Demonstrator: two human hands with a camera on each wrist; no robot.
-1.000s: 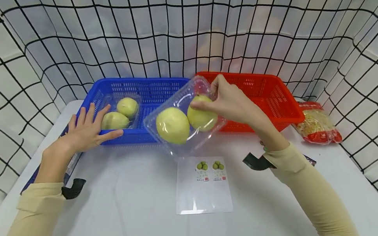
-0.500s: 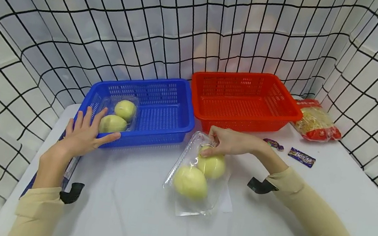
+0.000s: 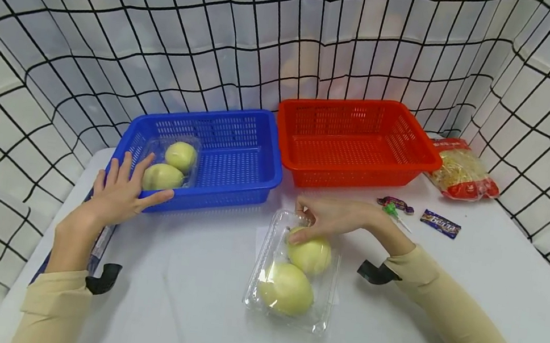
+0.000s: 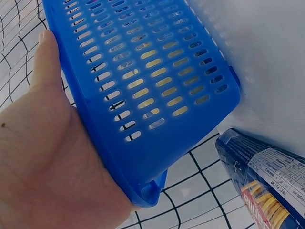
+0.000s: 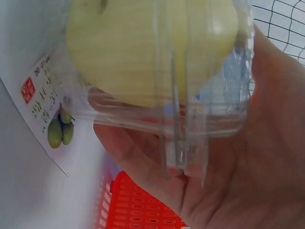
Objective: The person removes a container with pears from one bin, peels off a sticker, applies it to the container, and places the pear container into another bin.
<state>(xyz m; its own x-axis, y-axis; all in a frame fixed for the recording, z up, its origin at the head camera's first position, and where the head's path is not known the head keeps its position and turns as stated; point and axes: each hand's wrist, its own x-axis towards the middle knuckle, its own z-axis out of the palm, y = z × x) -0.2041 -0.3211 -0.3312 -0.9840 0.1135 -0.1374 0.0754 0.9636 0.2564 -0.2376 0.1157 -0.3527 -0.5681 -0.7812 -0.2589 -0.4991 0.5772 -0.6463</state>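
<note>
My right hand [image 3: 333, 221] grips the far end of a clear plastic clamshell box [image 3: 261, 284], thumb on top and fingers behind. Two round, pale yellow fruits [image 3: 286, 289] sit inside it, close over the white table [image 3: 186, 309]. In the right wrist view, one fruit [image 5: 143, 52] fills the box [image 5: 186, 148] above my curled fingers. My left hand [image 3: 114, 195], fingers spread, rests on the near left rim of a blue basket [image 3: 234, 169]. A second clear box with two similar fruits [image 3: 163, 176] lies in the basket's left part.
A red basket [image 3: 338, 156] stands right of the blue one. Beyond it lies a noodle bag [image 3: 462, 171]. Wrapped candy [image 3: 394, 204], a lollipop [image 3: 391, 210] and a bar [image 3: 440, 224] lie nearby. A printed sheet [image 5: 40, 105] is under the box. A dark blue package [image 4: 267, 176] lies left; netting surrounds everything.
My right hand has carried the box of fruits from above the baskets' front edges down and toward me, over the printed sheet. The left hand has stayed at the blue rim.
</note>
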